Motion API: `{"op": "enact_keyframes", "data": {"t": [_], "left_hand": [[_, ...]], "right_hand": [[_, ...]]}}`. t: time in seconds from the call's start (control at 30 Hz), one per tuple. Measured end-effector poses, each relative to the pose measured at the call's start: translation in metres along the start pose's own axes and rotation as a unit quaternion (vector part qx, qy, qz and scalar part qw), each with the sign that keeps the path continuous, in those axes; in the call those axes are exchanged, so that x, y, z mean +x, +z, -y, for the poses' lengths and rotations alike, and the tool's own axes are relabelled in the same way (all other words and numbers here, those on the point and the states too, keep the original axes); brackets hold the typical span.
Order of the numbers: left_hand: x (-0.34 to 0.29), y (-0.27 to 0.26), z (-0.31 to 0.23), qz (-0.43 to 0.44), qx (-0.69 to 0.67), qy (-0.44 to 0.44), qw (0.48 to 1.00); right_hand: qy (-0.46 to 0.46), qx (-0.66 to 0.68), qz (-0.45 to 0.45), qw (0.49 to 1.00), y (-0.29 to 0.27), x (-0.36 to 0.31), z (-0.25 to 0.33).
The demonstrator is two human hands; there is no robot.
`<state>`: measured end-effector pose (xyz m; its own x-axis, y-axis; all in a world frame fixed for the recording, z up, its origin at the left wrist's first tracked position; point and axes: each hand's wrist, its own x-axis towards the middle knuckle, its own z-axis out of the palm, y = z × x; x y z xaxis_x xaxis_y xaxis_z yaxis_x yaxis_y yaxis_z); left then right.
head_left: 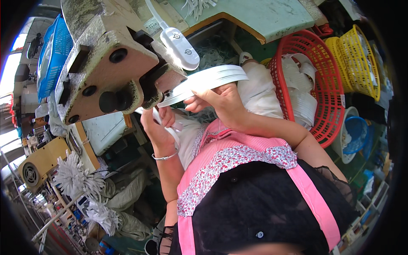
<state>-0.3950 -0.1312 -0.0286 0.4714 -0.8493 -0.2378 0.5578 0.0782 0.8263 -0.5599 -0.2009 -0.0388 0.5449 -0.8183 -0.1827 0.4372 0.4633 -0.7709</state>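
Observation:
A long white strip with raised lines along it [216, 75] runs from beneath the head of an old beige sewing machine [123, 63] toward the right. My right hand [223, 100] grips the strip from below, its thumb along the lower edge and the fingers curled. Close to the machine's lower end, my left hand [157, 127], with a bracelet at the wrist, has its fingers closed around a white band that hangs down over the palm. This band looks like part of the same strip, but the join is hidden. The machine head covers the needle area.
Just above the strip hangs a white lamp with two buttons [180, 49]. A red basket [284, 85] at the right holds white strips. Yellow baskets [352, 57] stand beyond it, and a blue basket [53, 57] at the left. A pale green tabletop [255, 17] lies behind.

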Motion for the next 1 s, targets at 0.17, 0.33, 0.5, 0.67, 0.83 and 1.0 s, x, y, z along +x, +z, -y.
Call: {"op": "enact_keyframes", "data": {"t": [0.17, 0.33, 0.5, 0.67, 0.83, 1.0], "left_hand": [[0.003, 0.013, 0.011, -0.057, 0.091, 0.064, 0.992], [0.008, 0.008, 0.011, -0.118, 0.117, 0.127, 0.978], [0.012, 0.003, 0.002, -0.141, 0.139, 0.162, 0.967], [0.015, -0.015, -0.011, -0.158, 0.153, 0.162, 0.962], [0.022, -0.026, -0.018, -0.152, 0.154, 0.159, 0.963], [0.023, -0.039, -0.025, -0.214, 0.178, 0.158, 0.947]], "right_hand": [[-0.002, -0.005, -0.004, 1.000, 0.008, -0.001, -0.003], [0.001, -0.023, 0.025, 0.999, 0.008, -0.001, 0.006], [0.054, 0.206, -0.021, 0.977, -0.019, -0.009, 0.012], [0.026, 0.089, -0.051, 0.994, -0.023, -0.012, 0.014], [0.006, 0.019, -0.032, 0.999, -0.013, -0.013, 0.014], [0.032, 0.027, 0.017, 0.999, -0.001, -0.010, 0.008]]}}
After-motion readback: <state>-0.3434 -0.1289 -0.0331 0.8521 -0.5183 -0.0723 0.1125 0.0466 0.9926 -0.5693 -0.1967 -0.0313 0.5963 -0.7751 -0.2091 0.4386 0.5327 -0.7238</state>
